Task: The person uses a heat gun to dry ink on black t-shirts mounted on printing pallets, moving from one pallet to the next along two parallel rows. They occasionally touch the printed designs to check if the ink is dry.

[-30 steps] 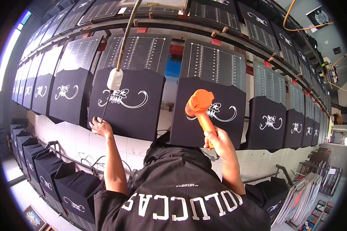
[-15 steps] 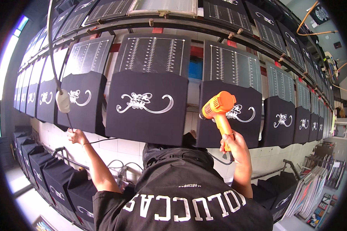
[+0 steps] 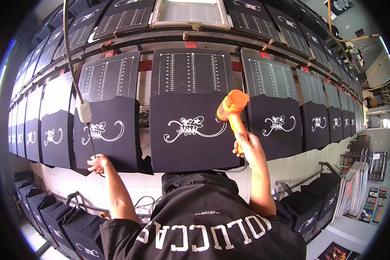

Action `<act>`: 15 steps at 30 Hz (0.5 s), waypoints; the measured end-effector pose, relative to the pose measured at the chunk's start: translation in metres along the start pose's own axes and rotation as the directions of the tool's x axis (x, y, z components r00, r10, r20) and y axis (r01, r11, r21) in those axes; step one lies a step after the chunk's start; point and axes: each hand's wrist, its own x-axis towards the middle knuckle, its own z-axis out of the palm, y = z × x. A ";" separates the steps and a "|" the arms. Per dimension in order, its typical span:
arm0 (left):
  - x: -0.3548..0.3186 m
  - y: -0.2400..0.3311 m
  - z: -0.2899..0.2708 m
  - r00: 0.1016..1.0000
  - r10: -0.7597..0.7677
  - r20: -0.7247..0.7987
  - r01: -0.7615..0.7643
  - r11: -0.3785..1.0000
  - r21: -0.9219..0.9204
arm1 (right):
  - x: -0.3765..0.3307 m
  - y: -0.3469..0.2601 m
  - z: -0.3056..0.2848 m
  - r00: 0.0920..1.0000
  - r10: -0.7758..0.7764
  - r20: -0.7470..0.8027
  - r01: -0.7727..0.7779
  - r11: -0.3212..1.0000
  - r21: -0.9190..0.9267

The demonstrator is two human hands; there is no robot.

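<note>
My right hand grips the handle of an orange heat gun. Its nozzle points left, over the right end of the white scroll print on a black T-shirt. That shirt lies flat on a dark board marked with white scales. Off to the left, my left hand is closed round a thin black cable, in front of another printed black shirt. Above that hand hangs a white cable connector, on a grey cord.
More boards with printed black shirts run in rows left, right and behind me. A metal rail passes beyond the boards, with a framed screen past it. Loose cable lies by my left side. Flat panels stand upright at right.
The heat gun has gone from over the right-hand shirt's print to the middle shirt's right side. My left hand still holds the cable. Shirts and boards sit lower in view.
</note>
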 end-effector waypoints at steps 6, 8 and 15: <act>-0.018 0.019 -0.031 0.998 0.024 0.052 -0.029 0.994 0.103 | 0.000 -0.003 0.011 1.000 0.013 -0.019 -0.014 1.000 -0.018; -0.014 0.018 -0.030 1.000 -0.011 0.018 0.009 0.994 0.105 | 0.001 -0.005 0.012 1.000 0.009 -0.004 -0.009 0.999 -0.039; -0.018 0.026 -0.036 0.997 -0.051 0.055 0.044 0.993 0.112 | 0.005 -0.002 0.007 0.999 0.005 -0.044 -0.007 0.999 -0.034</act>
